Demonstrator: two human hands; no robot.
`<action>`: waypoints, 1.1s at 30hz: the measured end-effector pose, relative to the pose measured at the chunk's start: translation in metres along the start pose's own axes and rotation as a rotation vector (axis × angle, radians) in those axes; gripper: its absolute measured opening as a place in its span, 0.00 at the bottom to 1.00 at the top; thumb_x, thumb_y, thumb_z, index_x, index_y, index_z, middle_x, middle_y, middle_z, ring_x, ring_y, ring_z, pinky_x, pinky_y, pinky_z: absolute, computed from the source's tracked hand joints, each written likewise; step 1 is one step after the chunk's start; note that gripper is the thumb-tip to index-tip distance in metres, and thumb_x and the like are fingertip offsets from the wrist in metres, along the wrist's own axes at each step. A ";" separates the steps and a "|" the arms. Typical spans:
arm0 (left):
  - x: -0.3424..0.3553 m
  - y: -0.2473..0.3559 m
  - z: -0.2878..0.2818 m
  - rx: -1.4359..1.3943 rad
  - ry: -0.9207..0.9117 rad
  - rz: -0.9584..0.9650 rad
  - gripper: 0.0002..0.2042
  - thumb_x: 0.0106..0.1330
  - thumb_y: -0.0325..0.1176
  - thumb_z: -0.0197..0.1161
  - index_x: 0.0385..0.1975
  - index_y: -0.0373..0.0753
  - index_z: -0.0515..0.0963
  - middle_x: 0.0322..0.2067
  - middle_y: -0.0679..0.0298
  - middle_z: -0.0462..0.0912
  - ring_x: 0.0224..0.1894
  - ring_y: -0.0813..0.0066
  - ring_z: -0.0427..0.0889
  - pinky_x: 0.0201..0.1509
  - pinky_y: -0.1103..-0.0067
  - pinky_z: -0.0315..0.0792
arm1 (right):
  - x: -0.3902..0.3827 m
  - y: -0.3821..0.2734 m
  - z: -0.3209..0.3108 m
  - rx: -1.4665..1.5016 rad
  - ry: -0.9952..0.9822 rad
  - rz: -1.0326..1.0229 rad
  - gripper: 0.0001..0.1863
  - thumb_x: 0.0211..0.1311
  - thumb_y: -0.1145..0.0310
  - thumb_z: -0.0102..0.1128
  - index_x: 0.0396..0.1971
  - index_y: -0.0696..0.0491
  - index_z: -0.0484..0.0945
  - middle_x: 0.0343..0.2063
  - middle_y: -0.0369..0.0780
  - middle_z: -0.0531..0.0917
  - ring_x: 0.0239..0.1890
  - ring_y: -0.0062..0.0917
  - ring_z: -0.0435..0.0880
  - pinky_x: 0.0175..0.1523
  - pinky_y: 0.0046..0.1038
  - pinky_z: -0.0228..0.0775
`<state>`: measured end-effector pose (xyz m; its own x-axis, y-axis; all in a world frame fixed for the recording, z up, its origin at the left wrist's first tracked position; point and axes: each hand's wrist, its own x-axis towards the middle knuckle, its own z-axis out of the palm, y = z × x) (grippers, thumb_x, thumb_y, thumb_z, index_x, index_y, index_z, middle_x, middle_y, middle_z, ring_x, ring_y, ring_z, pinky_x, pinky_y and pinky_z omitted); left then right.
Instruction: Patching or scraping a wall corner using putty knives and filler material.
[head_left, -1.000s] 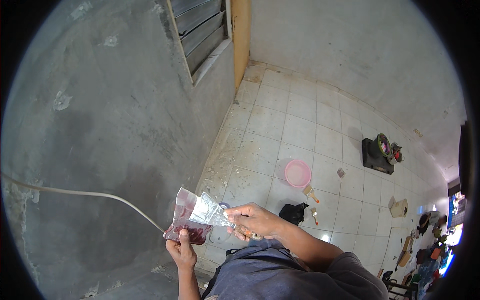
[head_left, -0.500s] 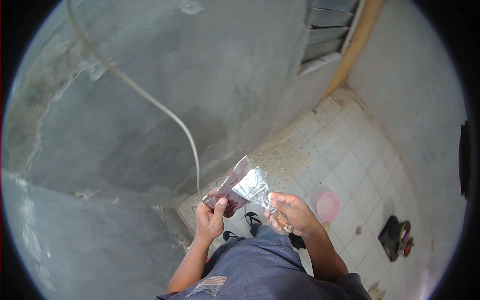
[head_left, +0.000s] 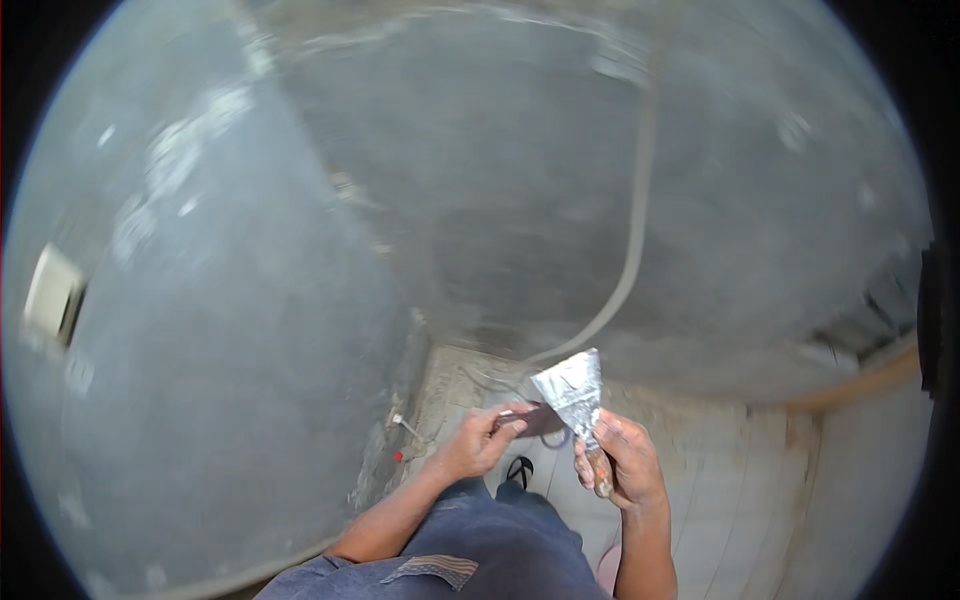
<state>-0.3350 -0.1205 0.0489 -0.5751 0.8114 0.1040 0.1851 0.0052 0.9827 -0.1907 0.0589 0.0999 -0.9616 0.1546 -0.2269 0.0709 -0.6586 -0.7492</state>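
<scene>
My left hand [head_left: 480,445] is closed on a dark reddish flat tool [head_left: 528,422], seen nearly edge-on and partly hidden behind the other blade. My right hand [head_left: 625,460] grips a putty knife [head_left: 575,395] by its worn, stained handle; the broad metal blade is smeared with pale material and tilts up to the left. The two blades are held close in front of my body, above the floor. I cannot tell whether they touch.
Grey plastered walls [head_left: 500,200] meet in a corner over pale floor tiles [head_left: 690,480]. A light cable [head_left: 640,220] hangs along the wall. A white fitting [head_left: 50,290] sits on the left wall, a small red object [head_left: 398,456] near the corner. A pink basin [head_left: 607,570] is partly visible.
The view has swung left from the open room to the wall corner. My right hand has turned the putty knife more upright; the flat tool in my left hand has tipped toward horizontal.
</scene>
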 end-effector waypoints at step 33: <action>-0.041 -0.026 0.068 -0.886 0.832 0.069 0.07 0.68 0.27 0.54 0.43 0.36 0.73 0.38 0.65 0.78 0.37 0.76 0.79 0.42 0.75 0.77 | 0.013 -0.026 0.083 -2.345 0.249 -1.431 0.26 0.54 0.77 0.53 0.57 0.56 0.72 0.36 0.41 0.72 0.40 0.31 0.76 0.38 0.29 0.78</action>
<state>-0.2620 -0.1146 0.0087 -0.9810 0.1703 -0.0930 -0.1859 -0.6879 0.7016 -0.2269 0.0165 0.1679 -0.6888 -0.3040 0.6582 -0.0005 0.9081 0.4188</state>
